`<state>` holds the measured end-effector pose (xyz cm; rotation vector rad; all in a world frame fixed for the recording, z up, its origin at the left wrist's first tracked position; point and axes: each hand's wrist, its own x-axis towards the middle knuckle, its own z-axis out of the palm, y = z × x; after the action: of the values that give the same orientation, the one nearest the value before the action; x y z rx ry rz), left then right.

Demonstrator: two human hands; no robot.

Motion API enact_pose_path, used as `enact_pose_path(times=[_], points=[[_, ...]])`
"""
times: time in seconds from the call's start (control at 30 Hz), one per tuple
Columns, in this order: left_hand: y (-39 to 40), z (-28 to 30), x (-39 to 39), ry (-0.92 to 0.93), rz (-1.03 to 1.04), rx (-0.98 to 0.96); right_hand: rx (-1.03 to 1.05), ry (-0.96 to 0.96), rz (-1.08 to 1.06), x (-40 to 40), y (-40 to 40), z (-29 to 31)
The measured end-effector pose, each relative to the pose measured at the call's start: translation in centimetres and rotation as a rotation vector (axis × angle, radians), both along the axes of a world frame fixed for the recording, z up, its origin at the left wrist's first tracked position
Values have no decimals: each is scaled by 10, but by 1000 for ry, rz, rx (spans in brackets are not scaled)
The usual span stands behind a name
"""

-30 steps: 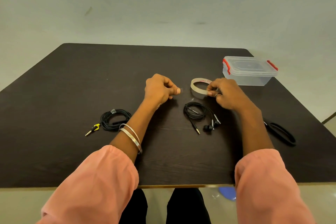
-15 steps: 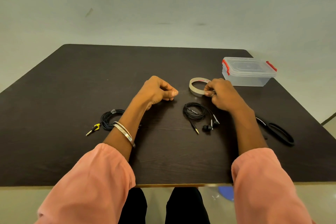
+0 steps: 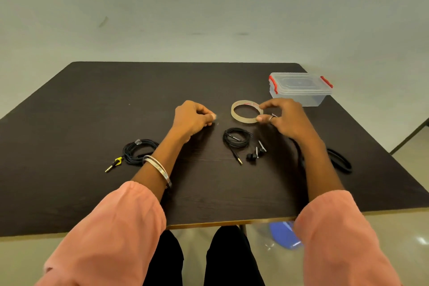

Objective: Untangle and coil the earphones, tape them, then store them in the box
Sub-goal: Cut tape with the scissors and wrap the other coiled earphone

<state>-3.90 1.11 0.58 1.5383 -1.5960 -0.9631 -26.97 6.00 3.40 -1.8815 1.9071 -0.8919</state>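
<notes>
Coiled black earphones [image 3: 237, 139] lie at the table's middle, with their plug and earbuds [image 3: 255, 155] trailing toward me. A clear tape roll [image 3: 246, 112] lies flat just behind them. My right hand [image 3: 285, 118] pinches the roll's right edge between thumb and fingers. My left hand [image 3: 193, 118] sits left of the roll, pinching a small clear piece of tape at its fingertips. A clear box [image 3: 299, 88] with a shut lid and red clips stands at the back right.
A coiled black cable with a yellow plug [image 3: 137, 152] lies left of my left forearm. Another black cable [image 3: 339, 160] lies right of my right forearm. The dark table [image 3: 92, 104] ends near my lap, and a blue object [image 3: 284, 234] lies on the floor.
The tape roll now lies flat on the table with my right hand at its right edge. My left hand has stayed left of it with the tape piece.
</notes>
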Motion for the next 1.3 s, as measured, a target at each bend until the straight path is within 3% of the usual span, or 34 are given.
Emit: enact_pose_path(times=[0.1,0.23,0.33,0.4,0.7,0.9,1.07,1.3], points=[[1,-2,-1,-14,17,-9,45,-52,-102,-20,32,9],[5,-3,-4,-15,41,-39,250,196,-419,-48,70,3],[10,-4,-4,-7,70,-75,507,386,-422,-44,88,2],[13,-4,-5,-5,87,-94,539,424,-380,-36,91,6],[12,-7,-5,-41,116,-135,327,234,-371,-23,85,27],[6,-9,0,-38,78,-192,81,152,-129,-6,79,61],[1,-8,3,-43,17,-202,113,507,85,15,60,78],[-1,-15,5,-46,3,-255,122,924,151,35,47,98]])
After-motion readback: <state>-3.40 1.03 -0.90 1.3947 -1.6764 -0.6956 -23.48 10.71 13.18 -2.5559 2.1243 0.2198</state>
